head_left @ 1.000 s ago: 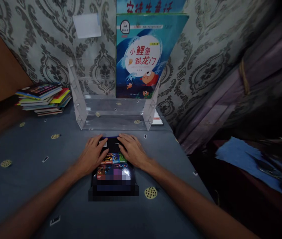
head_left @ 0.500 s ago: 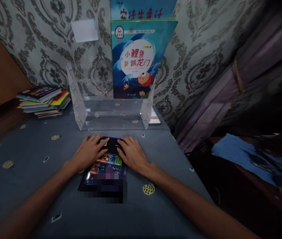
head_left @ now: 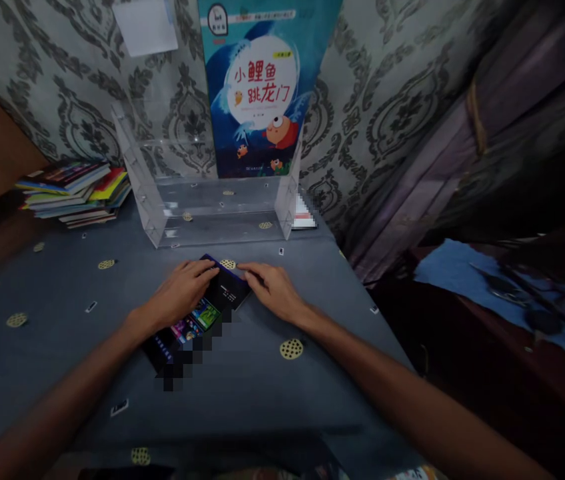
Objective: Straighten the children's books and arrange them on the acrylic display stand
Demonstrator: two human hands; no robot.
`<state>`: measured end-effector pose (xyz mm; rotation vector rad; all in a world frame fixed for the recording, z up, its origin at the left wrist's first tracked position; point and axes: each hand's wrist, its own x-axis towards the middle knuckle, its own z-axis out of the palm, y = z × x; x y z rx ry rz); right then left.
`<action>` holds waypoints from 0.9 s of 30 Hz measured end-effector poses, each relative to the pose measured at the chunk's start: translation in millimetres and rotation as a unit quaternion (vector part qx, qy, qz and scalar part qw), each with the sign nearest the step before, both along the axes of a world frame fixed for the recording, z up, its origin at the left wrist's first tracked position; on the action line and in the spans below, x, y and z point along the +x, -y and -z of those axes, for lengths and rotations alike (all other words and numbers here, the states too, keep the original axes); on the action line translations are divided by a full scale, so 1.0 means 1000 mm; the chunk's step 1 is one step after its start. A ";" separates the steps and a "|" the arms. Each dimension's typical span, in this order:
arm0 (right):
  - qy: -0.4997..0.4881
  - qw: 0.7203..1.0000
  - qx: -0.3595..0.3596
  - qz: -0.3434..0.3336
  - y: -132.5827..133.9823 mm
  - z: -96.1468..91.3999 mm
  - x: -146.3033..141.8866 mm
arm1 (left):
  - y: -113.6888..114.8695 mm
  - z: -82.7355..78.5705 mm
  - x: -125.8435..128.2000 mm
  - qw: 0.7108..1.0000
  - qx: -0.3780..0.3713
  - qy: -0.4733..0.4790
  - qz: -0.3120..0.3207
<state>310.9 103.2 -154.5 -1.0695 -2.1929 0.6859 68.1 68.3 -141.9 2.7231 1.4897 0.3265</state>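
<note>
A dark book with rows of small colourful pictures on its cover lies slanted on the cloth, its near part blurred out. My left hand rests across its left side, fingers stretched flat over the cover; the thumb is hidden. At the far right corner, my right hand reaches in with its fingers extended and fingertips by the edge. Neither hand is wrapped round the book. Behind them stands a clear acrylic book rack, with a blue picture book showing a red fish upright in it.
A stack of books sits at the back left. The grey-blue tablecloth covers the table, beside a patterned wall. On the right hang a curtain and, lower, a blue cloth with dark items on it.
The book has turned clockwise, from nearly straight to slanted. My right hand has slid off its cover to the far right corner. The head view has tipped downward.
</note>
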 end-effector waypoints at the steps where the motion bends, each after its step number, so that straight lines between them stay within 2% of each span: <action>1: -0.008 1.000 -0.012 -0.001 -0.002 -0.001 0.001 | 0.003 -0.001 0.005 1.000 -0.001 0.010 0.010; 4: -0.029 0.999 -0.044 -0.010 -0.005 -0.004 0.004 | 0.014 -0.006 0.021 1.000 -0.009 0.019 0.020; 7: -0.041 0.997 -0.062 -0.016 -0.007 -0.006 0.005 | 0.024 -0.010 0.036 1.000 0.000 0.004 -0.004; 14: -0.078 0.991 -0.106 -0.002 -0.005 -0.004 0.004 | 0.040 -0.017 0.060 0.990 0.017 -0.116 -0.072; 20: -0.106 0.984 -0.140 -0.010 -0.006 -0.005 0.004 | 0.047 -0.026 0.067 0.988 0.011 -0.133 -0.072; 27: -0.140 0.982 -0.128 -0.004 -0.007 -0.009 0.008 | 0.048 -0.032 0.067 0.988 0.033 -0.137 -0.068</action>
